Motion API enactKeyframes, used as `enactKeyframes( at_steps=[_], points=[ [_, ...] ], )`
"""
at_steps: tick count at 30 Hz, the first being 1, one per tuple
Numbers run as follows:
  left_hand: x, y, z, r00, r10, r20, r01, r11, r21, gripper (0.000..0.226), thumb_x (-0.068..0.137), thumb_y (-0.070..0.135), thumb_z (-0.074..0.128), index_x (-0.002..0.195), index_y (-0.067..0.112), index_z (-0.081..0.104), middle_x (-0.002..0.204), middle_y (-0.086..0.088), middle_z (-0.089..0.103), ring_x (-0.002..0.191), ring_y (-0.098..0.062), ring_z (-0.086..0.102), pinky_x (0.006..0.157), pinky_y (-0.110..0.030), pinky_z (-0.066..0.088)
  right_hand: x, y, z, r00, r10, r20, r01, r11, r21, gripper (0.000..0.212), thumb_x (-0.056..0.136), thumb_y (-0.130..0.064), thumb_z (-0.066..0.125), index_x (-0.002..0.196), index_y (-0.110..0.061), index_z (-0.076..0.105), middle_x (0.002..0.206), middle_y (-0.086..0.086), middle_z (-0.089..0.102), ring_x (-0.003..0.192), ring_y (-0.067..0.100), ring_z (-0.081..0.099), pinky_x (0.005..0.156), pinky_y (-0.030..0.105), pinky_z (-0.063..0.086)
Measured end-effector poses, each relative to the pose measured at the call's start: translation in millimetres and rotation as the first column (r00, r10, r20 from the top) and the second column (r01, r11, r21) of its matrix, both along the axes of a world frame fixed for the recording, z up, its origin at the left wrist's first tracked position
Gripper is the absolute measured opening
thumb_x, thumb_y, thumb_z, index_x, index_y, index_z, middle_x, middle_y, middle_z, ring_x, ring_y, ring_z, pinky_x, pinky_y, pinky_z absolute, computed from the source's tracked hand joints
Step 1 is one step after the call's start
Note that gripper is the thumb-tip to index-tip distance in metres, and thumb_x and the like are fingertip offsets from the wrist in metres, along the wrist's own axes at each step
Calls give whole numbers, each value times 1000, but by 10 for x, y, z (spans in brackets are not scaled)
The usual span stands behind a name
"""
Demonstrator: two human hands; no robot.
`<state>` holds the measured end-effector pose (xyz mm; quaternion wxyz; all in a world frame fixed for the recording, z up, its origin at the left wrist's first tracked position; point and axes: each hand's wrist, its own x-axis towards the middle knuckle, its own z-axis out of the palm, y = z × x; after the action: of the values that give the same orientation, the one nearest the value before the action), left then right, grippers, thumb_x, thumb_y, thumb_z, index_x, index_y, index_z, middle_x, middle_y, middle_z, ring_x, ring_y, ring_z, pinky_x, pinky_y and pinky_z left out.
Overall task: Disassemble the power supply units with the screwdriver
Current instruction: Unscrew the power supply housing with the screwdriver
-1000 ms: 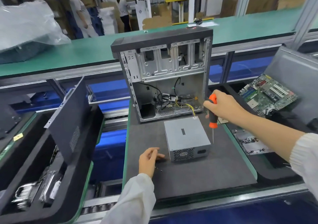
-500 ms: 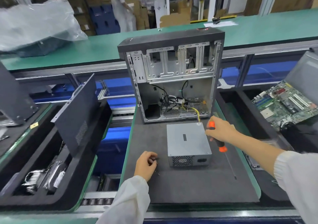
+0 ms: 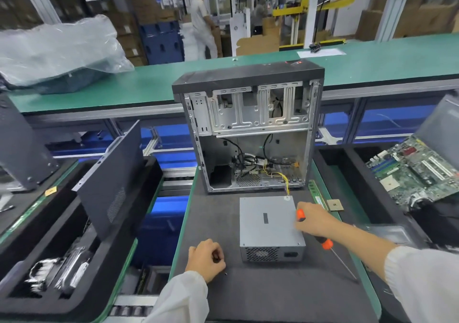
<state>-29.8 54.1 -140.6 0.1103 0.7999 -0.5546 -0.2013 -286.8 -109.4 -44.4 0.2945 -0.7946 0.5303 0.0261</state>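
Your biggest risk is the open computer case (image 3: pixel 248 129) standing upright at the back of the table (image 3: pixel 273 293): yellow wires (image 3: pixel 282 177) run from it to the rear of the power supply unit (image 3: pixel 269 226), so if you drag or flip the unit, you could likely strain them or topple the case. The unit itself lies flat just in front of the case, vent side toward you; pressed off-centre, it may slide on the mat. Your right hand (image 3: pixel 314 221) has its grip wrapped round the orange screwdriver (image 3: pixel 325 243), whose shaft points down and away from the unit, so a quick swing could scratch the housing. Your left hand (image 3: pixel 205 258) is curled; whether its grip holds a screw, I cannot tell. One small screw (image 3: pixel 225 273) lies beside it and could easily roll off.
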Motion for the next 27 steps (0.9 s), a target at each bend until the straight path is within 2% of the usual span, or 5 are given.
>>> enactKeyframes(
  at_steps=[14,20,22,24,27],
  points=[
    [-163,-361,241,993,1,-120,-13,995,-97,29,92,14,50,116,26,61,104,7,61,99,-13,58,94,-28,34,37,-12,42,998,1,-59,-1,1000,-9,28,84,-16,63,104,-8,44,98,9,56,84,23,52,64,29,39],
    [-254,-413,284,984,-51,-172,41,998,-57,55,92,17,55,143,33,41,107,4,68,100,-20,61,104,-35,40,-16,-17,-9,995,61,-79,-60,998,9,32,83,-17,64,63,-17,38,70,-1,42,65,18,43,51,19,29],
    [-285,-418,296,984,-59,-168,54,998,-39,66,92,17,56,149,36,29,109,2,68,102,-23,61,105,-38,39,-63,20,-29,986,125,-108,-124,992,24,10,86,-19,63,80,-17,55,89,0,53,80,22,49,58,22,35],
    [-332,-443,301,985,-63,-162,58,998,-37,71,90,13,56,149,38,24,117,1,65,108,-24,60,107,-41,38,-97,59,-106,976,169,-140,-164,985,51,27,88,-17,60,115,-13,56,115,6,59,98,27,54,71,25,37],
    [-385,-492,301,967,-68,-247,52,996,-70,73,86,5,56,147,36,29,128,-3,59,119,-28,55,108,-44,38,-92,95,-144,981,173,-84,-169,984,55,33,88,-22,63,117,-11,54,119,8,60,101,26,56,74,27,39]
  ],
)
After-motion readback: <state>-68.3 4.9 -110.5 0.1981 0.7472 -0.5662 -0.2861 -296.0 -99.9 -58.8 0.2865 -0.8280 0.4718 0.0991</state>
